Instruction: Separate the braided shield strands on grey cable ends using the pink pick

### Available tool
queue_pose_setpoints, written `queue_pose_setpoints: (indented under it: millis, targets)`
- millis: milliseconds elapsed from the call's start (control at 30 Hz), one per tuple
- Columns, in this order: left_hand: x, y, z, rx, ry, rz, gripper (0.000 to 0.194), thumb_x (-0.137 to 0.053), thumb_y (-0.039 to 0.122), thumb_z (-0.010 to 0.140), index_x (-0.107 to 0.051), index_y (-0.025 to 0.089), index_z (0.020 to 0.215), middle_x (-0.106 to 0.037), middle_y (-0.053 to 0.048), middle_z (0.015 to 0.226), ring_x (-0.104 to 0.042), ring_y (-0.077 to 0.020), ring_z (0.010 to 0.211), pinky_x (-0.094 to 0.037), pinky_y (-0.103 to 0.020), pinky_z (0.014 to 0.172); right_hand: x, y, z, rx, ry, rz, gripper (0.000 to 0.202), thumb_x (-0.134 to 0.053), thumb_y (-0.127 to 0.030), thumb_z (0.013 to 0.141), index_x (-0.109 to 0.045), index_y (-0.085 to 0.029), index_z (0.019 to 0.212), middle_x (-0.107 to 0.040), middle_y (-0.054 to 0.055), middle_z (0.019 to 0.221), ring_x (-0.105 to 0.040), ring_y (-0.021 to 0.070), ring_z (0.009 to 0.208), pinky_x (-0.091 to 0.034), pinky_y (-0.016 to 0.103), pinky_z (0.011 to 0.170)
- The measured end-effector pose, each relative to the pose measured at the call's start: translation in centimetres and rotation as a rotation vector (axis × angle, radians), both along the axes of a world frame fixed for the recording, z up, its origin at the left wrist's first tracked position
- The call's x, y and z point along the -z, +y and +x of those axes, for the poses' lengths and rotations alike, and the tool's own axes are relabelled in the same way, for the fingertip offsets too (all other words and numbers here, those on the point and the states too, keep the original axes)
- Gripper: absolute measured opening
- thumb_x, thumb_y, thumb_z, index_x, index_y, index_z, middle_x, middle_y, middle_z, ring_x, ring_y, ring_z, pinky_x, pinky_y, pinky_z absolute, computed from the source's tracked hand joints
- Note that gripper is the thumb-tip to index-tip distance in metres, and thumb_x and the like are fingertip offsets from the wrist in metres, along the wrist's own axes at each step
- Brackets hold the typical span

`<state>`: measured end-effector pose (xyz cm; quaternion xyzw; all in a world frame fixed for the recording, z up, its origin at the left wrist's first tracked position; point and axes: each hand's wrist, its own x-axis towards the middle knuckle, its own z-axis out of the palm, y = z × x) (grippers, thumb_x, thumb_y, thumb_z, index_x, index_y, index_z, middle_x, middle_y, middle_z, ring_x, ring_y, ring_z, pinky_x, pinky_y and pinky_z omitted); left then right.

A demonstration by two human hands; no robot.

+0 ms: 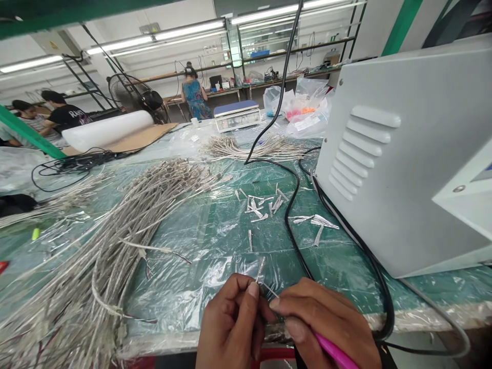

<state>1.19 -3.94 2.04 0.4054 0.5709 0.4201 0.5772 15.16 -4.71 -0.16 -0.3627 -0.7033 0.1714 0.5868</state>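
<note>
Close to the table's front edge, my left hand (pixel 234 318) is closed in a pinch, thumb against forefinger. From the pinch a short silvery strip (pixel 261 267) sticks up; whether it is foil or braid I cannot tell. My right hand (pixel 326 323) is wrapped round a slim pink-handled tool (pixel 335 353). A thin pale tip or wire (pixel 269 290) runs between the fingers of the two hands. Left of them lies a big bundle of braided grey cables (pixel 134 220), some ends showing thin coloured wires. Several silvery scraps (pixel 255 207) are scattered beyond my hands.
A grey machine housing (pixel 369 164) with vents stands at the right, black cords (pixel 295 225) running beside it. Behind lie another cable bundle (pixel 249 148), a scale (pixel 236 115) and plastic bags (pixel 303 105). Clear film covers the green table (pixel 215 230). Other people work farther back.
</note>
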Motion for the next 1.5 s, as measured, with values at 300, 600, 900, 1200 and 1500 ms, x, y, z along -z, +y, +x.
queue_pose_setpoints:
  millis: [300, 600, 900, 1200, 1500]
  targets:
    - [1.5, -0.6, 0.5, -0.129, 0.141, 0.136, 0.031, -0.068, 0.048, 0.080, -0.061, 0.018, 0.074, -0.055, 0.002, 0.052, -0.040, -0.0094, 0.042, -0.032, -0.019, 0.039, 0.5, -0.2, -0.2, 0.099, -0.099, 0.006, 0.023, -0.053, -0.005, 0.086, -0.067, -0.012, 0.103, -0.067, 0.007, 0.086, -0.064, 0.0149, 0.074, -0.052, 0.027, 0.063]
    - [1.3, -0.9, 0.8, -0.157, 0.122, 0.122, 0.027, -0.056, 0.045, 0.089, -0.053, 0.020, 0.083, -0.066, 0.000, 0.059, -0.041, -0.0058, 0.035, -0.030, -0.016, 0.037, 1.2, 0.2, -0.3, 0.236, -0.032, -0.021, 0.027, -0.053, 0.001, 0.085, -0.065, -0.008, 0.107, -0.061, 0.011, 0.093, -0.062, 0.0157, 0.083, -0.053, 0.028, 0.068]
    - [0.2, -0.6, 0.5, -0.059, 0.085, 0.136, 0.030, -0.056, 0.037, 0.091, -0.054, 0.018, 0.069, -0.042, 0.007, 0.042, -0.036, -0.0059, 0.037, -0.025, -0.018, 0.040, 0.2, -0.6, 0.1, 0.032, -0.033, 0.015, 0.023, -0.053, -0.008, 0.086, -0.068, -0.015, 0.102, -0.070, 0.005, 0.086, -0.067, 0.0141, 0.072, -0.056, 0.026, 0.063]
    - [0.7, -0.6, 0.2, 0.006, 0.142, 0.129, 0.029, -0.053, 0.041, 0.092, -0.053, 0.019, 0.072, -0.042, 0.007, 0.044, -0.034, -0.0081, 0.039, -0.026, -0.020, 0.042, 0.4, -0.3, 0.2, 0.022, -0.063, -0.014, 0.019, -0.054, -0.010, 0.087, -0.068, -0.014, 0.100, -0.069, 0.005, 0.084, -0.067, 0.0138, 0.070, -0.055, 0.026, 0.061]
    - [1.0, -0.6, 0.1, 0.003, 0.170, 0.113, 0.033, -0.055, 0.046, 0.090, -0.056, 0.018, 0.072, -0.049, 0.005, 0.046, -0.036, -0.0085, 0.038, -0.026, -0.021, 0.042, 0.6, -0.3, -0.1, 0.125, -0.056, -0.004, 0.023, -0.054, -0.006, 0.087, -0.066, -0.015, 0.105, -0.069, 0.006, 0.089, -0.068, 0.0158, 0.079, -0.055, 0.026, 0.065]
